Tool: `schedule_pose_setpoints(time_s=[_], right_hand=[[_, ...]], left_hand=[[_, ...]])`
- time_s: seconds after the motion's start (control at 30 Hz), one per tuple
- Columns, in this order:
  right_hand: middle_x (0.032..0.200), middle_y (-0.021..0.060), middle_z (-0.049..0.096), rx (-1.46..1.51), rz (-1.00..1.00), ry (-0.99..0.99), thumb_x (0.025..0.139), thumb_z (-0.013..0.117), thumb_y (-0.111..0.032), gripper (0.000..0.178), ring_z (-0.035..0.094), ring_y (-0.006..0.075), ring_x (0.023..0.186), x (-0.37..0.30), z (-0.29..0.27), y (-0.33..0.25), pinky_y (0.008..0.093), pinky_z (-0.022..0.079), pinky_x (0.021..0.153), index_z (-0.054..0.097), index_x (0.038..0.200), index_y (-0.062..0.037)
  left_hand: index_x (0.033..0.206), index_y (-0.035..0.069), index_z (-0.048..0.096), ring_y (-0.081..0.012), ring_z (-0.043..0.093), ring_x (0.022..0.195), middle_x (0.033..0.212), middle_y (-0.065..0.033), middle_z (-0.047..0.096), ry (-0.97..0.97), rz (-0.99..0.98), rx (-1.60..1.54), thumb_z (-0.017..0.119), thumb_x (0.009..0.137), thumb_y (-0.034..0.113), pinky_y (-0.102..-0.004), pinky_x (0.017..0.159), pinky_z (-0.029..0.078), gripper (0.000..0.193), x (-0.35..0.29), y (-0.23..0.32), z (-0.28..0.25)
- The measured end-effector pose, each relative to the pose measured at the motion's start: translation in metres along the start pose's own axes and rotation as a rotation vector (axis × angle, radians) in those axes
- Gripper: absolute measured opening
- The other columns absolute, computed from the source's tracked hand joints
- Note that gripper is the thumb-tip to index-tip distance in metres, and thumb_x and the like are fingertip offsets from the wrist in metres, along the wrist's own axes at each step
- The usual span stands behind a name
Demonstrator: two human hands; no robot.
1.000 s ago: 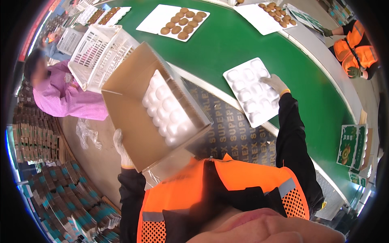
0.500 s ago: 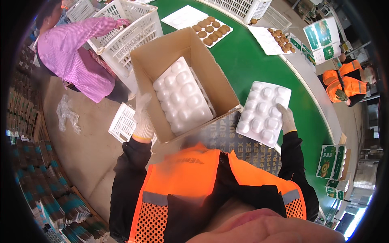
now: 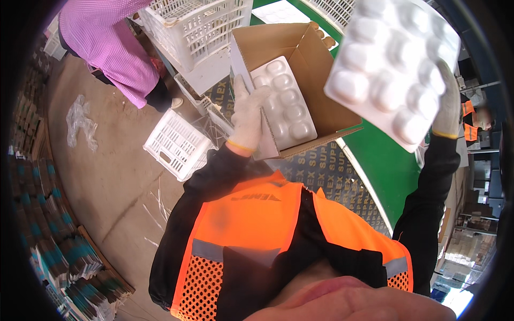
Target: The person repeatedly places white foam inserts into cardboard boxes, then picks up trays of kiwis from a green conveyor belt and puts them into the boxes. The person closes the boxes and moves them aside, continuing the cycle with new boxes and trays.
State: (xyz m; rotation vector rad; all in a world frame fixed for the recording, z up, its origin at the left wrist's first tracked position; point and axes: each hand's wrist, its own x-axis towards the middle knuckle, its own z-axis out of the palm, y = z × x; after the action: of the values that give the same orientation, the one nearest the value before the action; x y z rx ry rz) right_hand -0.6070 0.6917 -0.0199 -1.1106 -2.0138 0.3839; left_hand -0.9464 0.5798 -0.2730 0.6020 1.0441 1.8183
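My left hand (image 3: 247, 115), in a pale knit glove, grips the left wall of an open cardboard box (image 3: 326, 99). The box is tilted toward me, and inside it lies a white moulded tray (image 3: 289, 96) with rounded bumps. Whether more trays lie under it, I cannot tell. My gloved right hand (image 3: 448, 101) holds a second white moulded tray (image 3: 375, 67) by its right edge. That tray is raised up to the right of the box, apart from it and large in the picture, its bumps facing me.
A green work surface (image 3: 369, 160) curves behind the box, with brown round fruit (image 3: 325, 38) on it, partly hidden. White plastic crates (image 3: 206, 37) stand at the upper left near a person in pink (image 3: 110, 37). Another white crate (image 3: 179, 142) sits on the floor. Flattened cartons (image 3: 48, 230) are stacked at far left.
My right hand has lifted its tray up and to the right, closer to me. The box appears farther right and more tilted, with my left hand now on its wall. The whole view has shifted.
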Motion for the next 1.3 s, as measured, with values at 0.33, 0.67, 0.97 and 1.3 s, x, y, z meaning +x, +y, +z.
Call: schedule_pose_setpoints(time_s=[0.33, 0.67, 0.97, 1.3], right_hand=[[0.122, 0.0141, 0.068, 0.46, 0.272, -0.719, 0.101, 0.059, -0.021, 0.036, 0.068, 0.0165, 0.105, 0.021, 0.213, -0.017, 0.0303, 0.056, 0.092, 0.063, 0.127, 0.0041], [0.096, 0.0258, 0.07, -0.415, 0.217, -1.054, 0.099, 0.06, -0.042, 0.048, 0.068, 0.0401, 0.096, 0.005, 0.315, 0.073, 0.0477, 0.051, 0.09, 0.066, 0.111, 0.004], [0.105, 0.0148, 0.077, -1.004, -0.223, -1.111, 0.09, 0.068, -0.029, 0.025, 0.074, 0.0352, 0.1, -0.013, 0.36, 0.058, 0.0455, 0.057, 0.085, 0.077, 0.104, -0.0095], [0.114, 0.0171, 0.071, 0.026, -0.441, -0.56, 0.095, 0.06, -0.035, 0.047, 0.068, 0.0322, 0.104, 0.052, 0.218, -0.024, 0.0411, 0.053, 0.091, 0.061, 0.133, -0.0071]], left_hand=[[0.146, -0.005, 0.036, -0.0215, 0.053, 0.111, 0.129, -0.0149, 0.051, 0.111, 0.051, -0.005, 0.067, 0.082, 0.009, -0.0335, 0.095, 0.047, 0.072, -0.017, 0.029, 0.014], [0.151, -0.005, 0.03, -0.0261, 0.048, 0.124, 0.139, -0.0177, 0.045, 0.15, 0.068, 0.286, 0.074, 0.078, 0.019, -0.0355, 0.105, 0.041, 0.088, -0.004, -0.002, 0.009], [0.16, -0.005, 0.017, -0.0282, 0.036, 0.142, 0.158, -0.0192, 0.032, 0.03, -0.024, 0.144, 0.071, 0.082, 0.015, -0.034, 0.118, 0.028, 0.097, -0.002, 0.017, 0.003], [0.156, -0.001, 0.03, -0.0196, 0.051, 0.121, 0.136, -0.0116, 0.05, -0.087, 0.135, 0.126, 0.057, 0.086, 0.013, -0.0322, 0.104, 0.042, 0.076, 0.0, 0.03, 0.0]])
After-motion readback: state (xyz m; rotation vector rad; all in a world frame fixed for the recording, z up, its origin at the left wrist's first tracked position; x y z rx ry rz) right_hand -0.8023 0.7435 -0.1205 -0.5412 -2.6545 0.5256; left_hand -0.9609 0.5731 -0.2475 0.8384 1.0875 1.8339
